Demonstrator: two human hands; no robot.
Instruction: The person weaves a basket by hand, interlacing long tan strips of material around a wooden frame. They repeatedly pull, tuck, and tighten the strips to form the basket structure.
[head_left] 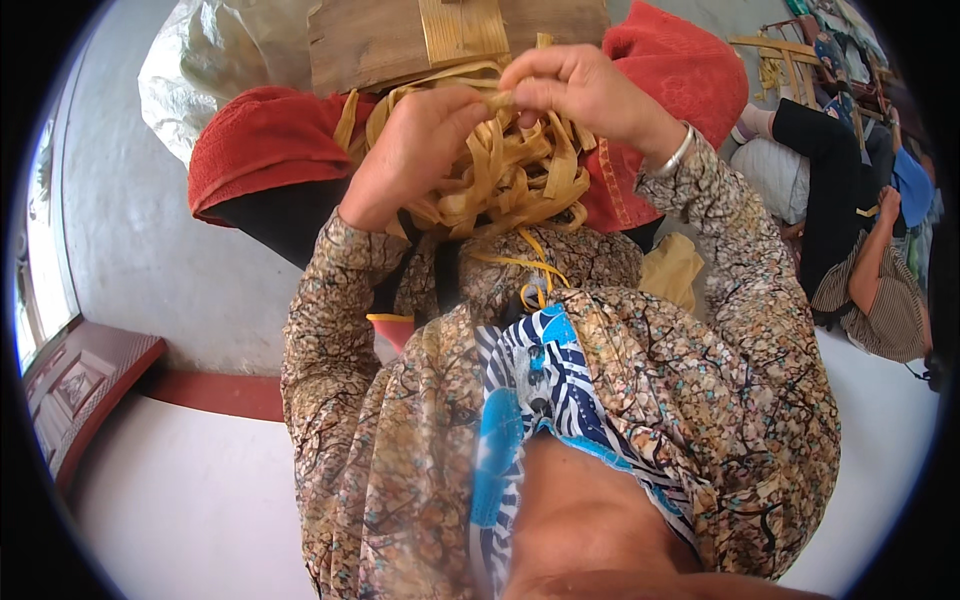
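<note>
From far off, I saw my left grip [420,145] and right grip [590,100] almost touch, each pinched closed on a thin yellow strip [496,99]. I couldn't tell how tight. The strip sat right between the fingertips, and the short bit I could see ran mostly side to side. Neither grip looked nearer. The curly pile of strips [520,175] was just under them, and the wooden board [365,40] was just past them.

Loose brown smock [720,390], dark branch print; navy-white striped shirt [578,385], blue patches [497,432]; silver bangle [679,152].
</note>
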